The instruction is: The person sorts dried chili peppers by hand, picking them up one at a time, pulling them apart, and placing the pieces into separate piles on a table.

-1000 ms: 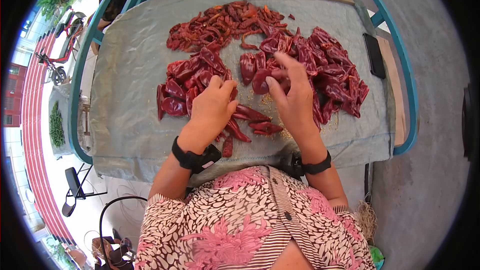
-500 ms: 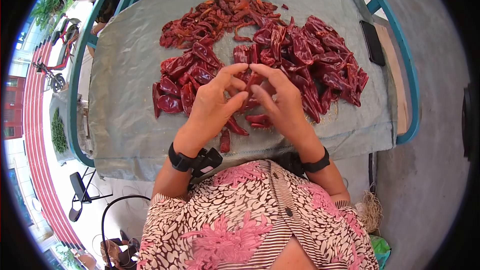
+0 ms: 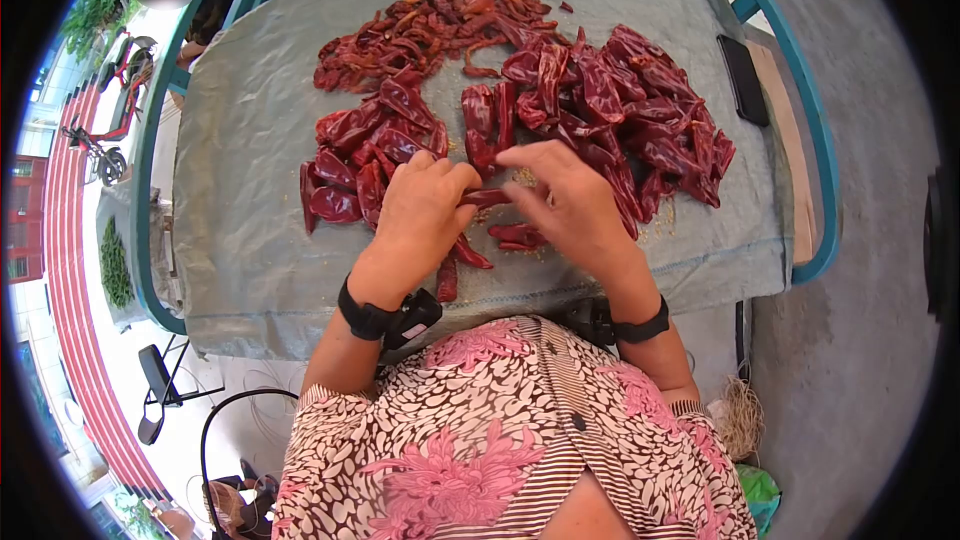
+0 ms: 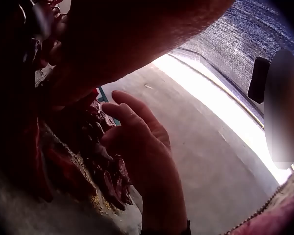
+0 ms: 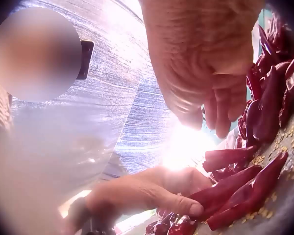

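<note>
My left hand (image 3: 425, 205) is low at the near edge of the left-hand heap of dried red peppers (image 3: 335, 175). It pinches a dark red dried pepper (image 3: 486, 198), the thumb lying along it in the right wrist view, where the pepper (image 5: 228, 188) points away from the hand. Facing it, my right hand (image 3: 570, 200) hovers over the cloth with loosely bent fingers (image 5: 223, 110) and nothing in them. Another pepper (image 3: 517, 236) lies below the right hand. Two peppers stand side by side just beyond the hands, one of them a broad pepper (image 3: 479, 115).
A larger heap of glossy peppers (image 3: 650, 115) spreads on the right. Behind lie smaller, shrivelled pepper pieces (image 3: 410, 38). Pale seeds (image 3: 525, 178) dot the grey cloth (image 3: 250, 200). A phone (image 3: 742, 80) lies near the blue metal rail (image 3: 822, 190). Another person sits at the far left.
Both hands met at the middle half a second ago over a pepper. Now they have parted: the left has gone down and left with a pepper, the right stays with its fingers emptied.
</note>
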A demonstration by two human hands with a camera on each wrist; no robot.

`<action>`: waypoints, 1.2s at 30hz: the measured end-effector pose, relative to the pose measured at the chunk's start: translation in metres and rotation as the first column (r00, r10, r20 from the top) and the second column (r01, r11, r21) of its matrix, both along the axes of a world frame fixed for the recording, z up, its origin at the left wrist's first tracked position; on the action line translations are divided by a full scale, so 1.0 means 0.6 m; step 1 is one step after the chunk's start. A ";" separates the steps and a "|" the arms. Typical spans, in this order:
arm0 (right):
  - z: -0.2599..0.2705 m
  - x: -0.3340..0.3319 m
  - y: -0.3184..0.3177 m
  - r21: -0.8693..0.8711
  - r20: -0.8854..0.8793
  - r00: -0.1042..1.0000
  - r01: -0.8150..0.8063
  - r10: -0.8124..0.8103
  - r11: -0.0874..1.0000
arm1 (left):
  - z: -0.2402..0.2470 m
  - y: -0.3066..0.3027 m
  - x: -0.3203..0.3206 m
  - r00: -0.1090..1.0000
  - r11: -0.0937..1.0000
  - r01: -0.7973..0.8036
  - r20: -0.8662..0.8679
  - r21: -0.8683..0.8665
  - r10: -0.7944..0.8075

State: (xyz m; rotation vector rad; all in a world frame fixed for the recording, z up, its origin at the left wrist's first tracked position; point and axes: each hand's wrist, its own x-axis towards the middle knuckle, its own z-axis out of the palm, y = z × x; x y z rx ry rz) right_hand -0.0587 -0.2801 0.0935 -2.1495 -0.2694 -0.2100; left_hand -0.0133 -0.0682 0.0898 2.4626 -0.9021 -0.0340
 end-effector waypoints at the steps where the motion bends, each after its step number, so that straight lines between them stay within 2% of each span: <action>1: -0.002 -0.001 0.000 -0.039 0.015 1.000 -0.026 0.026 0.999 | 0.006 -0.004 0.001 1.000 0.997 -0.003 -0.021 -0.071 0.001; 3: -0.014 -0.002 0.001 -0.115 0.038 0.996 -0.081 0.086 0.990 | 0.014 -0.007 0.000 0.999 0.981 -0.021 -0.051 -0.195 0.011; 8: -0.007 0.004 -0.028 -0.164 0.028 1.000 -0.006 0.010 0.987 | 0.008 -0.019 -0.002 0.988 0.901 -0.119 -0.142 -0.416 0.065; 10: 0.001 0.006 -0.044 -0.196 0.075 0.996 0.065 -0.051 0.978 | 0.011 -0.016 -0.001 0.978 0.915 -0.204 -0.108 -0.347 0.178; 13: 0.040 -0.010 -0.046 -0.167 -0.053 0.966 0.243 -0.254 0.956 | 0.013 0.005 0.012 0.945 0.916 -0.325 -0.039 -0.234 0.325; 14: 0.029 -0.013 -0.059 -0.207 -0.015 0.990 0.133 -0.139 0.969 | 0.013 0.014 0.017 0.930 0.912 -0.362 -0.011 -0.194 0.367; 17: 0.008 -0.028 -0.055 -0.296 -0.220 0.962 -0.226 0.164 0.928 | 0.019 0.031 0.021 0.920 0.913 -0.393 -0.034 -0.108 0.391; 20: -0.001 -0.034 -0.021 -0.380 -0.260 0.954 -0.243 0.149 0.893 | 0.016 0.045 0.021 0.925 0.925 -0.380 -0.007 -0.018 0.380; 21: -0.007 -0.035 -0.017 -0.411 -0.264 0.953 -0.250 0.148 0.877 | 0.018 0.048 0.019 0.923 0.924 -0.383 -0.050 -0.004 0.382; 22: -0.014 -0.033 -0.022 -0.399 -0.231 0.949 -0.295 0.216 0.868 | 0.024 0.050 0.018 0.919 0.924 -0.383 -0.092 0.011 0.383; 25: -0.004 -0.025 -0.034 -0.341 -0.269 0.949 -0.254 0.164 0.905 | 0.033 0.061 0.015 0.926 0.942 -0.312 -0.181 0.127 0.331; 28: 0.027 -0.014 -0.029 -0.261 -0.145 0.988 0.014 -0.054 0.965 | 0.046 0.068 0.002 0.953 0.963 -0.146 -0.229 0.225 0.198; 29: 0.030 -0.012 -0.025 -0.241 -0.119 0.990 0.051 -0.081 0.969 | 0.049 0.069 -0.002 0.960 0.965 -0.081 -0.241 0.248 0.142; 31: 0.034 -0.008 -0.017 -0.199 -0.068 0.988 0.120 -0.136 0.973 | 0.036 0.070 -0.004 0.962 0.959 -0.088 -0.229 0.268 0.152; 33: 0.014 -0.005 -0.012 -0.161 -0.084 0.996 -0.051 0.037 0.986 | 0.032 0.062 -0.004 0.972 0.953 -0.119 -0.163 0.280 0.169; 36: -0.002 -0.009 0.016 -0.138 -0.205 0.955 -0.244 0.213 0.960 | 0.032 0.058 -0.001 0.983 0.992 -0.117 -0.135 0.039 0.121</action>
